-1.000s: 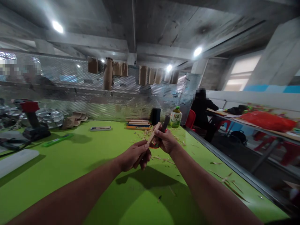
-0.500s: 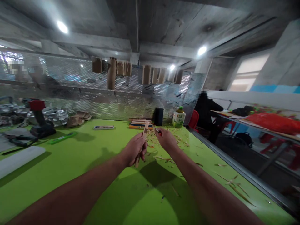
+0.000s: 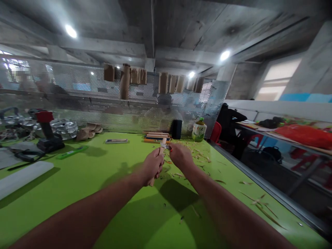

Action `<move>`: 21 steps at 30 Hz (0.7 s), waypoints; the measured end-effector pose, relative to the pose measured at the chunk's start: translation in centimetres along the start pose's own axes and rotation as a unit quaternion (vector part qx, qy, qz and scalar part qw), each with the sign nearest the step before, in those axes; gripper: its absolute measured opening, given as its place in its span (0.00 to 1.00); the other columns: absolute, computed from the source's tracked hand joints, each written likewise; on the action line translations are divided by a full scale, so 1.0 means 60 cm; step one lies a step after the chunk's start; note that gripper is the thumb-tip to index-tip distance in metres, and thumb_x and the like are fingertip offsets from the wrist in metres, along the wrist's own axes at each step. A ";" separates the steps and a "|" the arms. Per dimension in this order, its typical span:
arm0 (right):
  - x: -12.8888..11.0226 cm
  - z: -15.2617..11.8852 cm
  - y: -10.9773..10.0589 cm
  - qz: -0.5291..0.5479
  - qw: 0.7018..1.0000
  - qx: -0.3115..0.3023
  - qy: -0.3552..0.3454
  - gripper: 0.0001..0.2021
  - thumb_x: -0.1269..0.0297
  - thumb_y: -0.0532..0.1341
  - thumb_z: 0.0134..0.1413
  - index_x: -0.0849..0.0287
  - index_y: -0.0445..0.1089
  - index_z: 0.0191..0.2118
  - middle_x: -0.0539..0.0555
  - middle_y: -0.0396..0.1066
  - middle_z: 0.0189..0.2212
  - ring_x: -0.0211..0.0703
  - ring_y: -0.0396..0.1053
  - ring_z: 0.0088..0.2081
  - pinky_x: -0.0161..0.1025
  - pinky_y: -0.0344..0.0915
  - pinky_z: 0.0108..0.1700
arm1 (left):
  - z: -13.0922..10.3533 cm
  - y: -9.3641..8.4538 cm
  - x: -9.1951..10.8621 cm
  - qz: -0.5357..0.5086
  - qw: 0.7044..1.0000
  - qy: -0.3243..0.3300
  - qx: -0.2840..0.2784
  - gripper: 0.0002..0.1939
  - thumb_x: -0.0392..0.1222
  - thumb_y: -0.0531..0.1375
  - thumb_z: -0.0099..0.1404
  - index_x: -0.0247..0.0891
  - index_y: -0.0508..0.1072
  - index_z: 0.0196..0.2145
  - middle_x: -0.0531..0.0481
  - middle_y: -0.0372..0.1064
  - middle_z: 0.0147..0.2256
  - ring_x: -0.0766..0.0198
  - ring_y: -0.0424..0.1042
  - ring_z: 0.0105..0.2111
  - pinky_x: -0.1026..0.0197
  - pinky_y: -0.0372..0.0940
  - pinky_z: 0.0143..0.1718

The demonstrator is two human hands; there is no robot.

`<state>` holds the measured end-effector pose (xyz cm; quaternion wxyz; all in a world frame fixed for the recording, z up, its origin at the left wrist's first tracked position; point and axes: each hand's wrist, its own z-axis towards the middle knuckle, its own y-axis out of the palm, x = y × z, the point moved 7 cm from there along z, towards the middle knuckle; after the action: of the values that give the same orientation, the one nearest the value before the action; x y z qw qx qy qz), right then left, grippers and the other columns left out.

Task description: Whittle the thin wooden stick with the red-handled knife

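Observation:
My left hand is closed around a flat wooden stick, whose tip points up and away from me and whose lower end shows under the fist. In my right hand is a small knife with a bit of red at its handle; most of the handle is hidden by the fingers. Its blade lies across the stick just above my left hand and appears to touch it. Pale wood shavings are scattered on the green table around and beyond my right hand.
Behind the hands stand stacked wooden strips, a black block and a green-capped bottle. At left are a cordless drill, a green utility knife and a white bar. A person in black sits right, beyond the table edge.
My right hand has moved left, bringing the knife from beside the stick onto it. The left hand keeps its hold on the stick. The view has shifted slightly.

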<state>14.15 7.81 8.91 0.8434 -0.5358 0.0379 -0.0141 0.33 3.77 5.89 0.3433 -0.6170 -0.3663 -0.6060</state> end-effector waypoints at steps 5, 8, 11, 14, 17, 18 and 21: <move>0.092 0.021 0.007 0.022 0.992 -0.032 0.123 0.15 0.64 0.49 0.61 0.57 0.72 0.44 0.60 0.75 0.39 0.46 0.72 0.39 0.36 0.56 0.34 | -0.020 0.046 -0.014 0.000 0.996 0.009 -0.087 0.21 0.46 0.53 0.67 0.42 0.58 0.57 0.59 0.57 0.24 0.76 0.51 0.14 0.71 0.50 0.13; 0.092 0.017 0.002 0.031 0.990 -0.002 0.135 0.16 0.64 0.49 0.61 0.57 0.71 0.46 0.59 0.75 0.39 0.46 0.71 0.38 0.35 0.56 0.34 | -0.002 0.021 -0.021 -0.013 0.999 0.008 -0.041 0.16 0.42 0.50 0.67 0.38 0.61 0.52 0.60 0.55 0.21 0.73 0.52 0.14 0.70 0.54 0.15; 0.040 0.005 0.004 0.035 0.997 0.009 0.061 0.15 0.65 0.51 0.58 0.54 0.72 0.45 0.56 0.75 0.37 0.44 0.71 0.37 0.35 0.55 0.34 | 0.019 -0.007 -0.021 -0.041 0.999 0.012 -0.017 0.12 0.41 0.50 0.65 0.38 0.62 0.46 0.60 0.56 0.21 0.73 0.55 0.15 0.69 0.56 0.16; -0.009 -0.007 0.013 0.019 1.000 -0.013 -0.013 0.13 0.65 0.52 0.58 0.53 0.73 0.41 0.54 0.75 0.34 0.43 0.71 0.34 0.34 0.55 0.34 | 0.024 -0.019 -0.013 -0.074 0.997 0.018 -0.010 0.11 0.39 0.51 0.63 0.40 0.61 0.45 0.60 0.56 0.23 0.74 0.52 0.14 0.70 0.50 0.14; -0.024 -0.011 0.015 -0.001 0.999 -0.014 -0.035 0.13 0.65 0.50 0.59 0.54 0.72 0.38 0.54 0.75 0.33 0.42 0.70 0.33 0.34 0.54 0.33 | 0.020 -0.013 -0.004 -0.092 0.995 0.016 -0.022 0.12 0.37 0.50 0.63 0.41 0.60 0.45 0.61 0.54 0.23 0.75 0.48 0.14 0.71 0.46 0.13; -0.025 -0.010 0.014 -0.004 0.999 -0.009 -0.039 0.13 0.65 0.50 0.59 0.54 0.72 0.38 0.54 0.75 0.33 0.42 0.70 0.33 0.34 0.54 0.33 | 0.019 -0.011 -0.002 -0.094 0.995 0.016 -0.025 0.12 0.37 0.50 0.63 0.41 0.61 0.46 0.61 0.54 0.22 0.75 0.48 0.14 0.71 0.46 0.13; -0.023 -0.004 0.009 -0.009 0.999 0.012 -0.046 0.13 0.65 0.50 0.60 0.55 0.72 0.38 0.55 0.75 0.35 0.42 0.70 0.34 0.35 0.54 0.34 | 0.020 -0.006 -0.001 -0.091 0.995 0.015 -0.028 0.13 0.37 0.50 0.63 0.40 0.62 0.46 0.61 0.52 0.22 0.75 0.48 0.14 0.71 0.45 0.13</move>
<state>12.77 7.90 8.39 0.8503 -0.5263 -0.0062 0.0022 0.59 4.97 5.81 0.2749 -0.5810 -0.3987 -0.6541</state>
